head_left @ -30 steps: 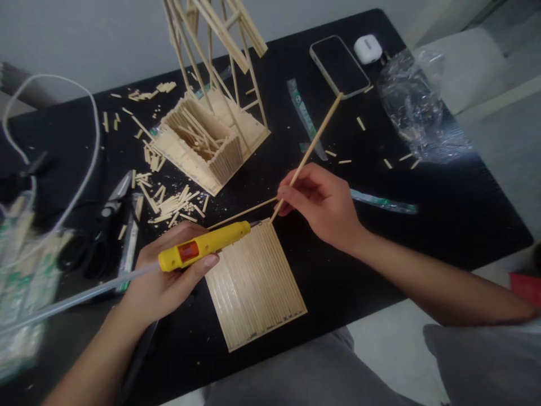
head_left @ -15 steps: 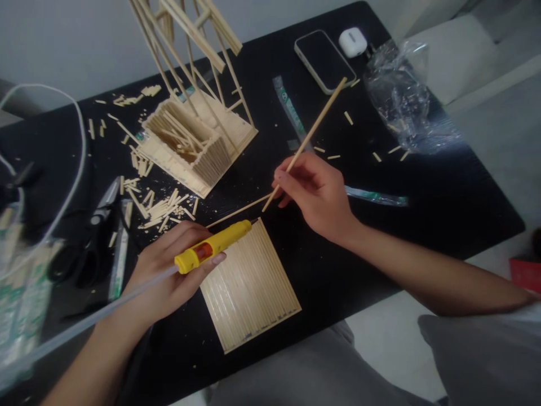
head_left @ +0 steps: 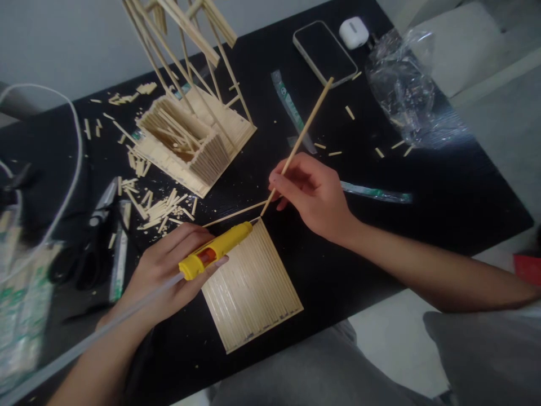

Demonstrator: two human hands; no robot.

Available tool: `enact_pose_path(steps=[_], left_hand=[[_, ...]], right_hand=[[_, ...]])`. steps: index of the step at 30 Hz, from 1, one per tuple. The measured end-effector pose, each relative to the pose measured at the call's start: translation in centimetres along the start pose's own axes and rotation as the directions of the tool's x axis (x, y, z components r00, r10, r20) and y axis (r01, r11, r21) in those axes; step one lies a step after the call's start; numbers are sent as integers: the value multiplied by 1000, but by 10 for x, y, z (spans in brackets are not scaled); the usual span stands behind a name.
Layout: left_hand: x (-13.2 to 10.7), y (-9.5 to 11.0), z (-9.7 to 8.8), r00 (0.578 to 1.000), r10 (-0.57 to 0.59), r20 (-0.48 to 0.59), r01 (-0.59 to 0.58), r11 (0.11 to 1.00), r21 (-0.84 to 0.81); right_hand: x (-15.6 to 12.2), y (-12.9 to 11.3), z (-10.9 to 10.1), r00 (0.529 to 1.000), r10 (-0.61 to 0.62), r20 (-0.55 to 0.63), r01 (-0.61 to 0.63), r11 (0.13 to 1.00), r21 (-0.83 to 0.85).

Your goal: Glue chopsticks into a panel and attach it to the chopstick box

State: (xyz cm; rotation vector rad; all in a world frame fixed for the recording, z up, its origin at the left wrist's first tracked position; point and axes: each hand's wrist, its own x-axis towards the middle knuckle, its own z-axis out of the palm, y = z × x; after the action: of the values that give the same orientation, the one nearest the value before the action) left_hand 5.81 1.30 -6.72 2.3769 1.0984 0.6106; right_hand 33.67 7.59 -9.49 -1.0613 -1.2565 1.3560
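Note:
My left hand point(head_left: 169, 270) is closed around a yellow hot glue gun point(head_left: 217, 251), with a long translucent glue stick point(head_left: 101, 332) trailing from its rear. The nozzle points at the upper corner of a flat panel of glued wooden sticks point(head_left: 253, 282), which lies on the black table. In my right hand point(head_left: 315, 192), thumb and fingers pinch a thin wooden stick point(head_left: 306, 129) held at a slant. Its lower end is beside the nozzle tip and that corner; whether they touch, I cannot tell. A second thin stick point(head_left: 236, 214) stretches between my two hands, beyond the panel.
A wooden-stick model point(head_left: 203, 146) with a box and tall frame stands at the back. Cut stick pieces point(head_left: 163, 208) and black-handled scissors point(head_left: 95, 237) lie left. Farther right are a phone point(head_left: 325, 53), a white earbud case point(head_left: 354, 32) and crumpled clear plastic point(head_left: 401, 90).
My right hand has moved slightly left, bringing the lower end of its stick closer to the nozzle and panel corner. The glue gun stays near the same corner. The view has shifted a little.

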Motion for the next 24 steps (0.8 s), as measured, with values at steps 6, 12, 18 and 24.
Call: enact_pose_path(steps=[6, 12, 18, 24], left_hand=[[-8, -7, -8, 998, -3, 61, 5, 1000, -29], [-14, -6, -13, 996, -81, 43, 83, 994, -68], [-12, -3, -11, 998, -58, 23, 59, 996, -65], [-17, -6, -10, 998, -56, 11, 57, 997, -47]], right_hand=[[-3, 1, 2, 998, -60, 28, 60, 998, -8], [-6, 1, 4, 992, -98, 76, 98, 995, 5], [-8, 2, 5, 988, -119, 103, 120, 993, -5], [-13, 2, 5, 968, -193, 159, 211, 971, -110]])
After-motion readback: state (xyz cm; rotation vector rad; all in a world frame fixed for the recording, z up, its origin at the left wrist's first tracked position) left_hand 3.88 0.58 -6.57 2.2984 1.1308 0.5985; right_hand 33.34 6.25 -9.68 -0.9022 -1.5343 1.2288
